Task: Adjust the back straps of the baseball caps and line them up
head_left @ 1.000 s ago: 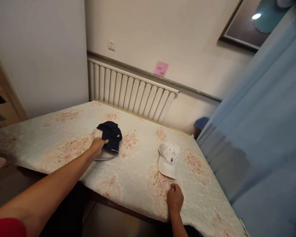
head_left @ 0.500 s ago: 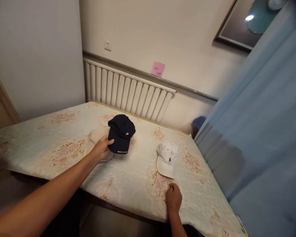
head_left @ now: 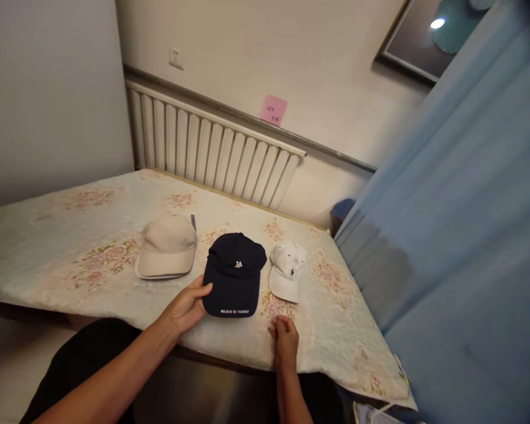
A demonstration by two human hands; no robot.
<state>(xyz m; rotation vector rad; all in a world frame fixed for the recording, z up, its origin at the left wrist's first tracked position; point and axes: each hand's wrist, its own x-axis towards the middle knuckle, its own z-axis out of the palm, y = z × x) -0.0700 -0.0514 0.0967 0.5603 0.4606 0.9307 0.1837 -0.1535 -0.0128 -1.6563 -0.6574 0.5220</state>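
Observation:
My left hand point(head_left: 189, 306) grips the left side of a navy baseball cap point(head_left: 235, 274) by its brim, thumb on top. White letters mark the cap's front, and "BELIEVE IN YOURSELF" runs along the brim edge. To its left a beige baseball cap point(head_left: 166, 242) rests on the flowered bed cover. A white baseball cap point(head_left: 287, 271) with a small dark emblem lies on the right, its brim toward me. Just in front of that brim is my right hand point(head_left: 286, 338), its fingers curled together with nothing visible in them.
The floral cover point(head_left: 92, 235) spreads over a low bed with its edge near my knees. Behind stands a white radiator point(head_left: 212, 147) below a pink note point(head_left: 274, 110). A blue curtain point(head_left: 446, 235) hangs along the right side.
My left hand has brought the navy cap toward me and to the right, its front turned to face me. The beige cap, partly covered before, now shows fully. My right hand stays curled.

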